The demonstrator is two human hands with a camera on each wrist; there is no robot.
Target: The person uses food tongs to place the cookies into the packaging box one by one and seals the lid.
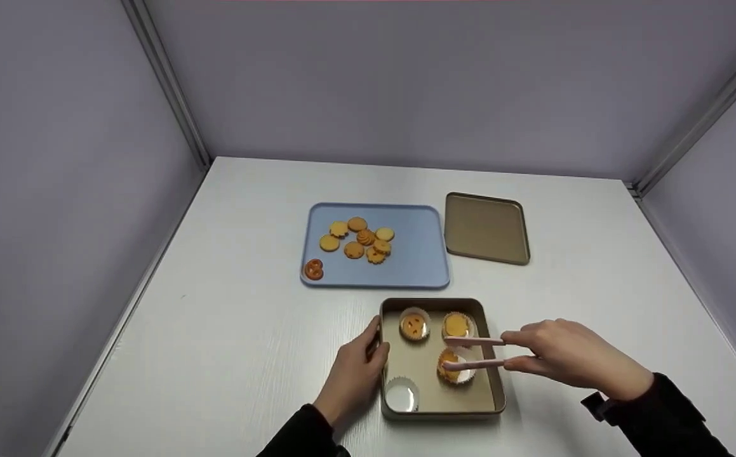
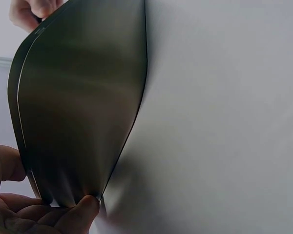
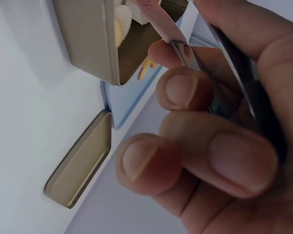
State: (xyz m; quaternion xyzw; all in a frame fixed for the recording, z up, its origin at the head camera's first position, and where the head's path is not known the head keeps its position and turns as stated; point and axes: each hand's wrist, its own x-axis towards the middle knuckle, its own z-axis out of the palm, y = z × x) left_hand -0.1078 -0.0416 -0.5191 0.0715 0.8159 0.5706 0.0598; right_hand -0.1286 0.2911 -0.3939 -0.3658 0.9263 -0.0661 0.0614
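Observation:
My left hand (image 1: 352, 377) grips the left wall of a gold-brown square tin (image 1: 428, 400), thumb over the rim and fingers along the outside. In the left wrist view those fingers bend round the tin's corner. With my right hand (image 1: 564, 355) I hold pink-tipped metal tongs (image 1: 477, 365), arms spread apart over the tin's right side. The nearer tip overlaps an orange-brown cookie (image 1: 448, 367) in a paper cup. Behind it sits a yellow cookie (image 1: 456, 325) in a cup. At the back left, another cup holds a dotted cookie (image 1: 414, 326). A bare white paper cup (image 1: 401, 395) lies front left.
A blue tray (image 1: 415, 266) beyond the tin bears several cookies (image 1: 354, 250) and a pretzel-shaped one (image 1: 314, 269) in its corner. To its right lies a shallow brown lid (image 1: 487, 228). Grey walls (image 1: 393, 82) enclose the white table (image 1: 228, 304).

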